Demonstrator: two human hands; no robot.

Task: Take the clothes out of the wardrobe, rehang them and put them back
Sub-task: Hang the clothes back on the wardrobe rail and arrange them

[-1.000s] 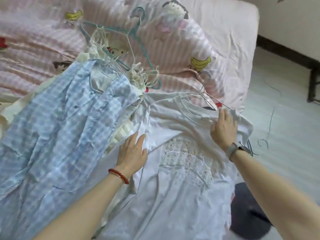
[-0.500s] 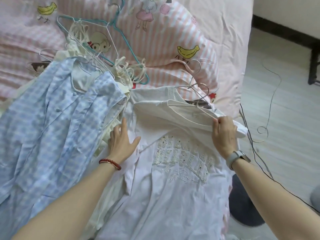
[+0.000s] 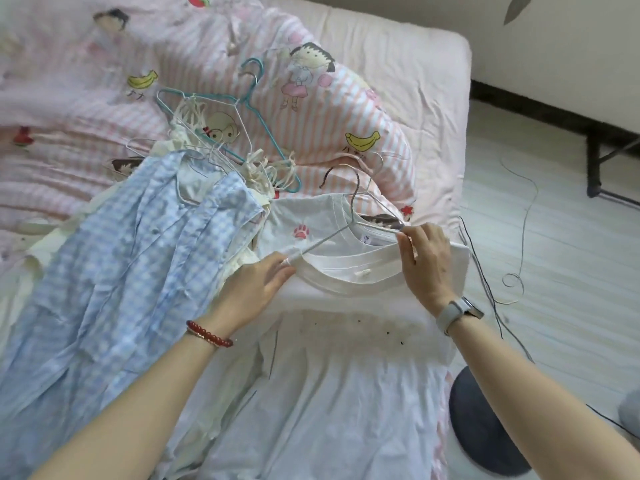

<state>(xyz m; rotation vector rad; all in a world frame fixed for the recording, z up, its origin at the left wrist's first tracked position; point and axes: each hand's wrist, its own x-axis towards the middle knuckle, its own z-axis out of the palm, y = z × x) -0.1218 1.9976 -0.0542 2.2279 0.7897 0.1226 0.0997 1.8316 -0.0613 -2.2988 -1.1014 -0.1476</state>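
A white T-shirt (image 3: 346,375) lies flat on the bed with a white wire hanger (image 3: 349,216) in its collar; the hook sticks out above the neckline. My left hand (image 3: 254,289) pinches the collar and the hanger's left arm. My right hand (image 3: 426,261) grips the collar at the hanger's right arm. A second white garment with a pink paw print (image 3: 301,230) lies under the collar. To the left lies a blue checked shirt (image 3: 114,271) on a wire hanger. A teal hanger (image 3: 249,109) with cream straps lies further back.
A pink striped cartoon quilt (image 3: 311,109) covers the bed. The bed's right edge (image 3: 464,133) drops to a pale floor with loose thin cables (image 3: 519,237). A dark round stool (image 3: 485,431) stands at the lower right, a black frame leg (image 3: 594,168) at the far right.
Both hands moved up to the shirt's collar: the left left the chest area and now pinches collar and hanger. The collar is pulled open, showing the paw-print garment.
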